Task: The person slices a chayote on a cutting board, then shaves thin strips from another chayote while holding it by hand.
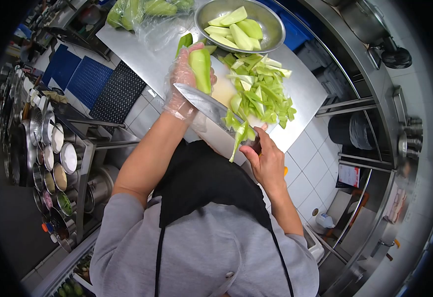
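Note:
My left hand (pixel 182 76), in a clear plastic glove, is wrapped round a pale green vegetable (pixel 200 70) over the steel table (pixel 149 59). My right hand (pixel 266 161) is closed on a large knife (pixel 204 101), whose blade points up and left, its tip near my left wrist. Green peel strips hang over the blade close to my right fingers. A heap of peelings (pixel 263 91) lies on the white cutting board (pixel 223 89). Behind it, a steel bowl (pixel 279 37) holds several peeled pieces.
A clear plastic bag (pixel 152 17) of green vegetables lies at the table's back left. Containers of ingredients (pixel 69 158) stand on the left. On the right are a black bin (pixel 342 129), metal rails and shelves. Tiled floor shows beside the table.

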Available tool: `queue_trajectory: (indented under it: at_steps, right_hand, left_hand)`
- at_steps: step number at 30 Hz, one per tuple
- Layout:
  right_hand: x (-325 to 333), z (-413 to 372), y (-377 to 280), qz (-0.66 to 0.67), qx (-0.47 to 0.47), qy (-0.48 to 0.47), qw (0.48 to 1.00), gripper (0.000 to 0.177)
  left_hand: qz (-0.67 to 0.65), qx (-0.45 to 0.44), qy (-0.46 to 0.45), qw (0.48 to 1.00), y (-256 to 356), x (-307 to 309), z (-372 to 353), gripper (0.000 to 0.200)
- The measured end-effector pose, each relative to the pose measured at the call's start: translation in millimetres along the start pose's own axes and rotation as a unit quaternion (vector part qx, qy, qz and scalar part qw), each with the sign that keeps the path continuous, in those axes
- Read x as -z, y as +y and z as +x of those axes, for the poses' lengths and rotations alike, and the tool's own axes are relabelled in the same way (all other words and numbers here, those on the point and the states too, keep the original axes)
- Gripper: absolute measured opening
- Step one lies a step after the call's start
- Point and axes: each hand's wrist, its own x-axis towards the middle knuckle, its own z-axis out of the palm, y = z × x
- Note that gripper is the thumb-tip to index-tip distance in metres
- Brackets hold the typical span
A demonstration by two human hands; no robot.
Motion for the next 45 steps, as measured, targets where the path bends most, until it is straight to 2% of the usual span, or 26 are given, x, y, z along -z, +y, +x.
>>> queue_trajectory:
  at_steps: [5, 8, 20, 23, 26, 32, 37, 40, 45]
  right_hand:
    - [-0.5, -0.7, -0.9, 0.001, 0.001, 0.002, 1.0, 0.07]
    - [0.5, 2.2, -2.8, 0.016, -0.013, -0.007, 1.0, 0.067]
    - [6.1, 0.3, -0.8, 0.053, -0.03, -0.043, 0.997, 0.063]
    - [5.4, 4.7, -2.2, 0.062, -0.041, -0.044, 0.996, 0.063]
    - [3.7, 3.9, -0.1, 0.07, -0.039, -0.042, 0.996, 0.062]
    - [5.7, 8.3, 0.4, 0.09, -0.061, -0.04, 0.993, 0.063]
    - [3.5, 5.9, 6.1, 0.084, -0.052, -0.036, 0.994, 0.062]
    - [9.1, 3.6, 2.5, 0.081, -0.066, -0.069, 0.992, 0.062]
    - [-1.7, 10.2, 12.8, 0.076, -0.044, -0.029, 0.996, 0.063]
  left_hand:
    - [0.005, 0.015, 0.019, 1.0, 5.7, -6.7, -3.9, 0.038]
    - [-0.012, -0.01, -0.022, 1.0, 0.4, -4.3, -8.9, 0.034]
    - [-0.032, -0.009, -0.01, 0.999, 7.4, -4.0, -3.7, 0.039]
    - [-0.018, 0.002, -0.045, 0.999, 3.2, -2.8, -8.9, 0.039]
    - [-0.005, -0.01, -0.01, 1.0, 2.4, -5.9, -9.2, 0.04]
    - [-0.007, -0.019, -0.034, 0.999, -1.3, -6.0, -16.4, 0.04]
    - [0.011, -0.043, -0.015, 0.999, -1.1, -9.4, -16.3, 0.04]
    - [0.023, -0.049, -0.004, 0.999, 2.8, -8.3, -16.2, 0.04]
    - [0.025, -0.054, -0.038, 0.997, -3.2, -8.3, -26.4, 0.041]
